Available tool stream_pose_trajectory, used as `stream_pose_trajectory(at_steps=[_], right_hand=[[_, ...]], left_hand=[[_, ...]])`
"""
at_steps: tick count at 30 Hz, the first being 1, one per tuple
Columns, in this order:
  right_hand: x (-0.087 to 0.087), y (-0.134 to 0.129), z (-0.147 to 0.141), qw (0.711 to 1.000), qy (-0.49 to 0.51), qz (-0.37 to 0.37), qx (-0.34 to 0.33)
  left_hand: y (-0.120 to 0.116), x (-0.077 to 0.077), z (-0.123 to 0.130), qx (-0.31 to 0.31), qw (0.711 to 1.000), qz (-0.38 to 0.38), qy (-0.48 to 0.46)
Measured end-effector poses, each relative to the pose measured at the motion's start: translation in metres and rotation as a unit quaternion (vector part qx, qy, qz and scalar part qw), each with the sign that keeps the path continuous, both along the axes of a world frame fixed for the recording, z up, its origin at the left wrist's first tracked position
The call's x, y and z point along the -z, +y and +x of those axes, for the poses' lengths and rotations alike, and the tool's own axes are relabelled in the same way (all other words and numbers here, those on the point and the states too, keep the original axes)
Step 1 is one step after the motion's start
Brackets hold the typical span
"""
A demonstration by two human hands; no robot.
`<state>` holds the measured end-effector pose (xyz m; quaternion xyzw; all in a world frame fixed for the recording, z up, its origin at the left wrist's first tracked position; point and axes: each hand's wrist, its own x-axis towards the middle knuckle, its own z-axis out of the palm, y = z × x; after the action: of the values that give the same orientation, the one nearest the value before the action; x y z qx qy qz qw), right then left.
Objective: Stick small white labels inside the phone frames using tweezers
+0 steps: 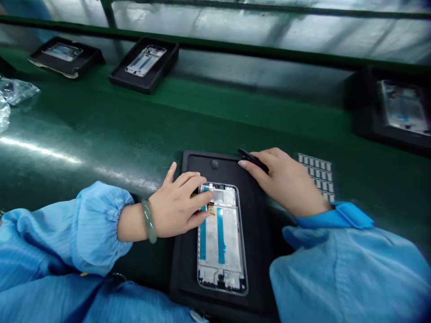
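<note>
A phone's metal mid-frame (232,242) with blue strips lies in a black foam tray (257,260) in front of me. My left hand (180,204), with a green bangle at the wrist, rests over the frame's upper left edge, fingers spread. Its index finger and thumb are on either side of a small yellow-brown flex cable (211,209); no clear grip on the cable shows. Over the tray's upper right edge, my right hand (286,181) is closed around a slim black tool (252,159), whose exact kind I cannot make out.
A sheet of small grey rectangular pieces (319,172) lies right of the tray, partly behind my right hand. Similar trays with phone frames stand at the far left (72,63), further along (144,67) and at right (380,121). Clear plastic bags (18,92) lie on the green surface.
</note>
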<state>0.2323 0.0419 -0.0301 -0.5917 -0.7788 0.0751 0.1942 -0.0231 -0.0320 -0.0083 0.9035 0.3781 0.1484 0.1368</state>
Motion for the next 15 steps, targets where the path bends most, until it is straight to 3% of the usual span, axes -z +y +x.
stream_pose_trajectory(at_steps=[3,9,12,15], right_hand=[[-0.013,-0.005,0.001,1.000,0.000,-0.006,0.022],[-0.041,-0.001,0.013,0.994,0.006,0.006,0.109],[-0.046,-0.006,0.016,0.990,0.019,0.023,0.141],[-0.051,-0.018,0.008,0.980,0.059,0.071,0.174]], left_hand=[[-0.002,0.000,0.000,-0.015,0.998,-0.016,-0.056],[0.007,-0.006,-0.011,-0.085,0.978,0.056,-0.182],[0.017,-0.004,-0.015,-0.101,0.970,0.020,-0.219],[0.024,0.000,-0.012,-0.117,0.945,-0.101,-0.289]])
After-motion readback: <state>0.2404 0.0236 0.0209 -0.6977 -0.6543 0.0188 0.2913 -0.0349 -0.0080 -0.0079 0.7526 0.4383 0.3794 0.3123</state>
